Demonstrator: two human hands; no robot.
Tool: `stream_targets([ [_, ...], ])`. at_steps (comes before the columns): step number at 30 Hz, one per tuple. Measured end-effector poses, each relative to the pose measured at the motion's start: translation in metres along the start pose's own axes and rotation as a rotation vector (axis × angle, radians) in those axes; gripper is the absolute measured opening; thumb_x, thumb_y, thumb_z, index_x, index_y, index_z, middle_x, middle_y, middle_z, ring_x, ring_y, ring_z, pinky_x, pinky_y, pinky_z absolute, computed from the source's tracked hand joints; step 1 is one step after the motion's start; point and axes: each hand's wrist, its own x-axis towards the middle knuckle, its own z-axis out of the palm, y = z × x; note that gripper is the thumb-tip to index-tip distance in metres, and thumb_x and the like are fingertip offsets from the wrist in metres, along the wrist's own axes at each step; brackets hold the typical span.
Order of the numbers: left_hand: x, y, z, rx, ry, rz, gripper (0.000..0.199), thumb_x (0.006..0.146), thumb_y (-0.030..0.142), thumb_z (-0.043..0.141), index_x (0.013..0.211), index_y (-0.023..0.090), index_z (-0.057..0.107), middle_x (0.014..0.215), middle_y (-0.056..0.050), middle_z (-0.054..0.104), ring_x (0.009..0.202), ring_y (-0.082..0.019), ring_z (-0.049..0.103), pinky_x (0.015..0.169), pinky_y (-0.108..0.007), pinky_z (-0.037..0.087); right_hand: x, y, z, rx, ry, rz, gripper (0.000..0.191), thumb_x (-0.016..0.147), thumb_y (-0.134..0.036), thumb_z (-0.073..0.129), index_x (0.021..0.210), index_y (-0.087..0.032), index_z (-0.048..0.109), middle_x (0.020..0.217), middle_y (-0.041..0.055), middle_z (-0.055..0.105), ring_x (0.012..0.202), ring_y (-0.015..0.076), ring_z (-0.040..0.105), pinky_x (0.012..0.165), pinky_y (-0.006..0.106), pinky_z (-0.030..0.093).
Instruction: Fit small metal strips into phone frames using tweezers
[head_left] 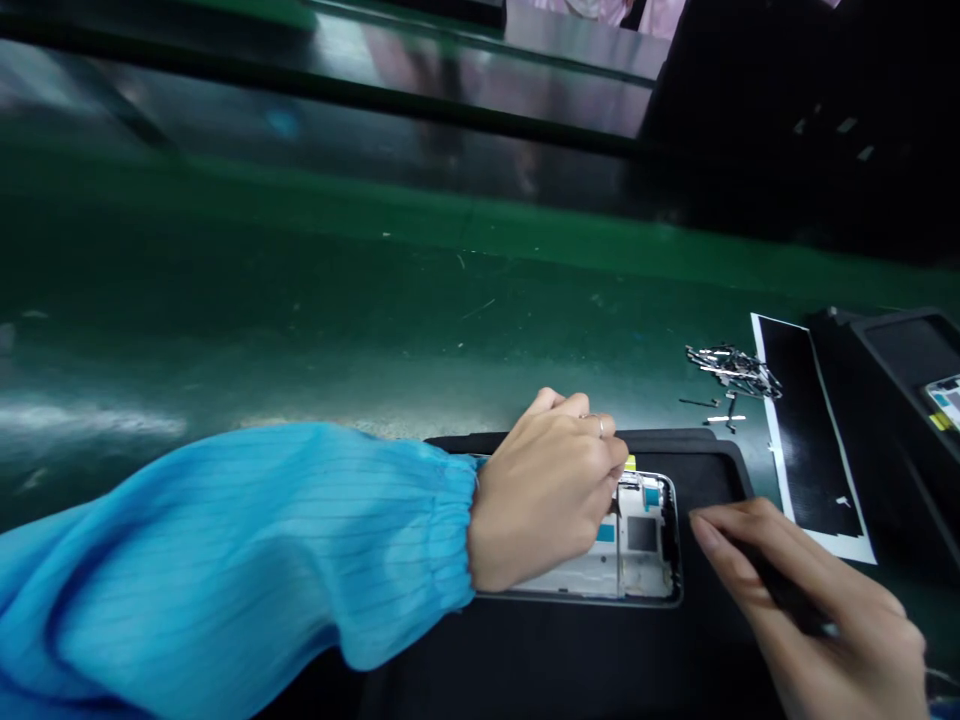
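Phone frame [637,545] lies open in the black fixture [712,470] on the table [300,330]. Left hand [544,490] fingers pinched at its top edge; contents hidden. Right hand [817,600] grips a dark tool [784,590]. Small parts [731,372] remain unfitted.

A green workbench [315,300] stretched away, scuffed and shiny under the light. Toward its right side lay a small heap of thin metal parts [731,370], with a few loose pieces just beside it. Next to the heap sat a black sheet with a white border [814,440], angled across the surface. Further right stood a dark tray [900,350] with a small part [946,400] in it at the picture's edge. A dark rail [375,95] ran along the back.
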Motion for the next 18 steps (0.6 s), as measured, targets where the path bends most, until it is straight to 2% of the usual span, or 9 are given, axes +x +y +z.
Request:
stream_targets([
  [4,0.0,0.0,0.005,0.049,0.063,0.048,0.02,0.081,0.011,0.047,0.065,0.012,0.058,0.067,-0.002,0.055,0.069,-0.016,0.04,0.066,-0.032,0.029,-0.006,0.002,0.007,-0.059,-0.037,-0.071,0.013,0.081,-0.012,0.048,0.089,-0.019,0.055,0.083,-0.0011,0.062,0.072,0.0063,0.061,0.068,0.011,0.046],
  [7,0.0,-0.001,0.007,0.04,0.113,0.074,0.019,0.081,0.01,0.048,0.065,0.012,0.058,0.067,-0.002,0.055,0.069,-0.016,0.04,0.066,-0.032,0.029,-0.012,0.002,0.011,-0.142,-0.073,-0.168,0.022,0.079,-0.006,0.043,0.096,-0.012,0.056,0.097,0.0087,0.063,0.086,0.0129,0.061,0.075,0.02,0.047],
  [9,0.0,-0.002,0.009,0.041,0.153,0.093,0.019,0.081,0.011,0.048,0.064,0.011,0.057,0.067,-0.002,0.055,0.068,-0.015,0.04,0.066,-0.031,0.029,-0.012,0.0,0.012,-0.229,-0.099,-0.288,0.028,0.078,-0.003,0.036,0.098,-0.007,0.056,0.103,0.0145,0.062,0.092,0.0178,0.06,0.073,0.026,0.047],
  [13,-0.001,-0.005,0.012,0.046,0.206,0.121,0.02,0.082,0.011,0.047,0.064,0.011,0.056,0.066,-0.002,0.054,0.067,-0.015,0.038,0.067,-0.031,0.028,-0.007,-0.006,0.012,-0.393,-0.126,-0.481,0.035,0.08,-0.001,0.028,0.088,-0.005,0.061,0.099,0.0176,0.063,0.073,0.0176,0.064,0.062,0.027,0.047],
  [18,-0.004,-0.005,0.016,0.04,0.246,0.131,0.022,0.082,0.012,0.046,0.061,0.012,0.053,0.065,-0.002,0.052,0.066,-0.014,0.037,0.065,-0.031,0.028,-0.001,-0.008,0.016,-0.429,-0.134,-0.515,0.036,0.08,-0.002,0.029,0.082,-0.005,0.064,0.1,0.0197,0.061,0.062,0.0149,0.063,0.057,0.026,0.047],
])
